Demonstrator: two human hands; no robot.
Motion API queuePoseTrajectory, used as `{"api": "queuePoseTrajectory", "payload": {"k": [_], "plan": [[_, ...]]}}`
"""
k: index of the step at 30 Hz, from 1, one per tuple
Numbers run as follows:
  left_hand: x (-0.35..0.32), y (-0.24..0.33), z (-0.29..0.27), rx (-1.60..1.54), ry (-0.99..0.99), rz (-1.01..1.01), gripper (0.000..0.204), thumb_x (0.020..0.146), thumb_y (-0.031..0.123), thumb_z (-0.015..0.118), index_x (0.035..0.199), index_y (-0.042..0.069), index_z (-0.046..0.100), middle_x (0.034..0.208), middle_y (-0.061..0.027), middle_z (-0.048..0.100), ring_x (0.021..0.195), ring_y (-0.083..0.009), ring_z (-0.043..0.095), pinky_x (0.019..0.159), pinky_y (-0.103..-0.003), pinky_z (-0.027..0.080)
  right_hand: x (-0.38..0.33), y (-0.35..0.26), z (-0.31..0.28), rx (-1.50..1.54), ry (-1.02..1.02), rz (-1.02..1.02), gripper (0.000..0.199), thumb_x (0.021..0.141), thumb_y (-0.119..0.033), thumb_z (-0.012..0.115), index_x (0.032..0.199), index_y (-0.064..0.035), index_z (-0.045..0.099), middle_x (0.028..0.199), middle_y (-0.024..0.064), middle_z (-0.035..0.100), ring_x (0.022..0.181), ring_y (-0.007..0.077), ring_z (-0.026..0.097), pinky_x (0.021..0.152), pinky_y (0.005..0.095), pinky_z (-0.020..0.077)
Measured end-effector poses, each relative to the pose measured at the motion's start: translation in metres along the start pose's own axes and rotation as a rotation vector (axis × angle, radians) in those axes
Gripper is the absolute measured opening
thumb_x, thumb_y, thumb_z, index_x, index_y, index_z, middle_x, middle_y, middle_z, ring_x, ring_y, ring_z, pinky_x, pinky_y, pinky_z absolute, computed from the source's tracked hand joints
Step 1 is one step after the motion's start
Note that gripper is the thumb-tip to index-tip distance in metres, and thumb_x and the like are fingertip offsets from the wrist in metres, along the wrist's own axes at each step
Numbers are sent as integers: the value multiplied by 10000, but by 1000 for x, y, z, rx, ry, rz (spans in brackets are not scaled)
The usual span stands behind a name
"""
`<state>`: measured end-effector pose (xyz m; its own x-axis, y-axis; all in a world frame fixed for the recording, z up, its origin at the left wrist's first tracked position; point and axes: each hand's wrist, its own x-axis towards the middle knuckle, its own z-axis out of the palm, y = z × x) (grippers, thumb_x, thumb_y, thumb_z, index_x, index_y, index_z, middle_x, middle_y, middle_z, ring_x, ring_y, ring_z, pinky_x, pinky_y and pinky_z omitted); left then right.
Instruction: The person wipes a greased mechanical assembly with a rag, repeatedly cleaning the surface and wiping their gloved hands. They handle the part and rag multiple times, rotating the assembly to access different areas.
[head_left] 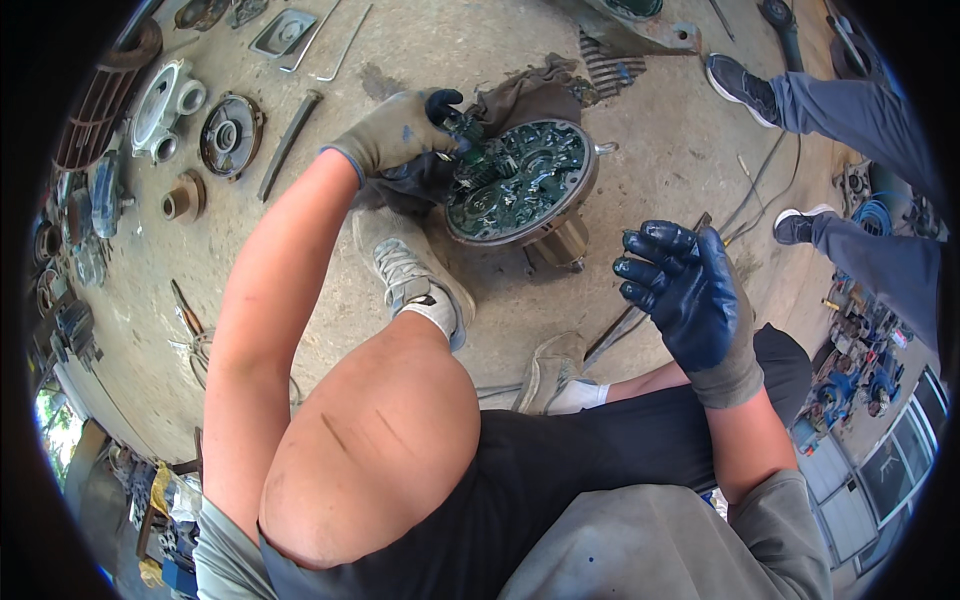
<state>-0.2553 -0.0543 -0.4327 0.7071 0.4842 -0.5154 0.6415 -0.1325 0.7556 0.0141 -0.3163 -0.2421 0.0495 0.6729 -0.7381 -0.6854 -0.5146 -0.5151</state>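
On round casting, left hand

My grey-and-blue gloved left hand covers the left edge of the round, oily green metal housing. My fingertips are hidden among its parts. A second person's grey trouser legs are cut off at the right rim.

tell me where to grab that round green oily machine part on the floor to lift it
Probably by the rim of the round machine part, from its right side: the left hand and a rag crowd the left, and the oily face is ridged; the right hand is free.
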Motion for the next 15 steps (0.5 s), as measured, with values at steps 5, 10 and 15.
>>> {"api": "queuePoseTrajectory", "payload": {"k": [5,10,15], "plan": [[-4,7,0,61,45,29,712,813,255,837,1415,-27,580,1238,-228,725,1148,-307,700,1009,-376,533,3,3,0,-14,7,11,563,1118,-499,392,1344,-22,589,1325,165,663,1179,297,667,987,417,518],[-2,9,0,110,42,53,690,824,292,830,1375,-52,597,1178,-259,733,1112,-341,716,983,-389,543,6,6,0,-8,-15,5,582,1121,-499,375,1363,-12,582,1331,179,661,1179,309,667,1003,435,529],[0,11,0,133,60,69,643,835,297,819,1321,-76,626,1131,-280,733,1075,-362,722,953,-407,543,9,7,-2,-28,5,11,591,1122,-503,370,1369,-10,582,1326,177,666,1177,301,670,1005,432,536]]}}
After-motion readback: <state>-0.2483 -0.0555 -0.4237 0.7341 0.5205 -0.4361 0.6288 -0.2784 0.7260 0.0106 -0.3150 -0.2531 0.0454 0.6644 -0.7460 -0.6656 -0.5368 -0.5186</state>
